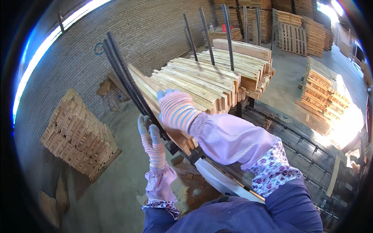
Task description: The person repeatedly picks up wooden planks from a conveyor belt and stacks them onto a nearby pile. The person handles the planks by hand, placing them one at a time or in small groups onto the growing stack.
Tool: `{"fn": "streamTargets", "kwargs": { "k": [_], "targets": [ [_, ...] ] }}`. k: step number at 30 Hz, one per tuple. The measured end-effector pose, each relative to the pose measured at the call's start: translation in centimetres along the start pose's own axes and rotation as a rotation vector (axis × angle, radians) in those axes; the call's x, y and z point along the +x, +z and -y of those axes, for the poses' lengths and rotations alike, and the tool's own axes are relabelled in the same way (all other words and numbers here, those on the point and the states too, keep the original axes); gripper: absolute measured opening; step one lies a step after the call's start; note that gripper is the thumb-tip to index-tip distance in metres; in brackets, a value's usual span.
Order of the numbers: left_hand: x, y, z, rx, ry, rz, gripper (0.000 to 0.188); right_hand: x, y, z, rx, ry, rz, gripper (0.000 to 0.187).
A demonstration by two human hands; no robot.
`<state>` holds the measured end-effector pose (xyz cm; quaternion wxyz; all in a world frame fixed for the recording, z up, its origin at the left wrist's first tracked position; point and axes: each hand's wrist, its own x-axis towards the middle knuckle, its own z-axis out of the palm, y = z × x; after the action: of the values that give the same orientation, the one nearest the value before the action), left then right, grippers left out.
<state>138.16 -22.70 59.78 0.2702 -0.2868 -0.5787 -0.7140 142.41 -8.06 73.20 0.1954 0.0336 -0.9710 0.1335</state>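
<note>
A dark metal rack (196,155) with ribbed upright rods (227,37) carries pale wooden planks (194,79), laid side by side in a long row; thicker boards (243,49) lie at its far end. Beside it, a dark bed with chain tracks (287,136) bears a loose wooden strip (333,176). The grey floor (126,171) supports a wood stack (77,136) at left and another stack (324,97) at right, in partial sunlight.

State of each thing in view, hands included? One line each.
ribbed bars: standing
planks: packed side by side, ends uneven
left hand: gloved, fingers extended, beside the ribbed bars
right hand: gloved, over the planks
left floor stack: piled
right floor stack: piled, partly sunlit
</note>
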Motion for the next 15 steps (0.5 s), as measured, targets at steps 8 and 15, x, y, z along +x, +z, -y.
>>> {"fn": "streamTargets", "kwargs": {
  "k": [8, 15],
  "targets": [
    [3.5, -1.0, 9.1, 0.066, -0.066, 0.272, 0.064, 2.0, -0.6, -9.3, 0.441, -0.193, 0.244, 0.039],
    [2.7, 1.5, 10.4, -0.102, -0.05, 0.215, 0.066, -2.9, -6.8, -28.1, -0.269, 0.083, -0.169, 0.041]
  ]
}}
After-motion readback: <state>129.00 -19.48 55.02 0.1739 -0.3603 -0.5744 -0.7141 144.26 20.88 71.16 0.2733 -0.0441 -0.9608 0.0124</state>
